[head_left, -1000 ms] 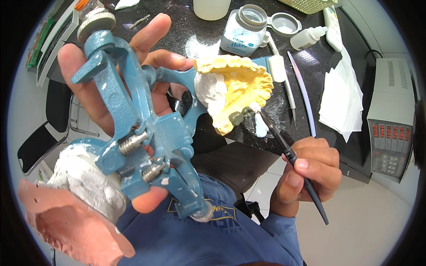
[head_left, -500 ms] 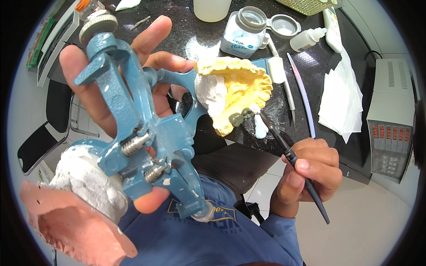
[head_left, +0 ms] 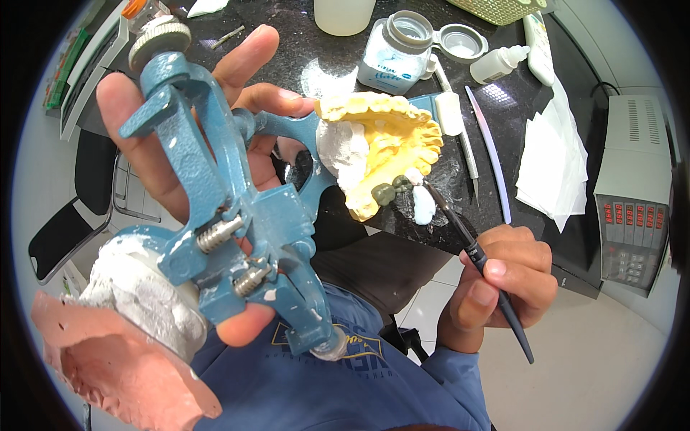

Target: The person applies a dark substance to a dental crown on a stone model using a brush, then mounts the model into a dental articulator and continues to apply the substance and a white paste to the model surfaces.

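My left hand grips a blue metal dental articulator, its fingers curled around and behind the frame. Attached are a yellow tooth cast with white plaster and, at lower left, a pink cast on white plaster. Dark green pieces sit on the yellow cast's lower teeth, beside a small white tooth. My right hand pinches a black brush, whose tip is at that white tooth; whether it touches I cannot tell. A pale blue blob lies just below the tip.
The black worktop holds an open jar, small dropper bottle, metal carver, lilac spatula, white papers, cup and green basket. A grey device stands right, a chair left.
The brush and my right hand have shifted slightly right. The articulator, in my left hand, sits marginally lower and further right than a second ago.
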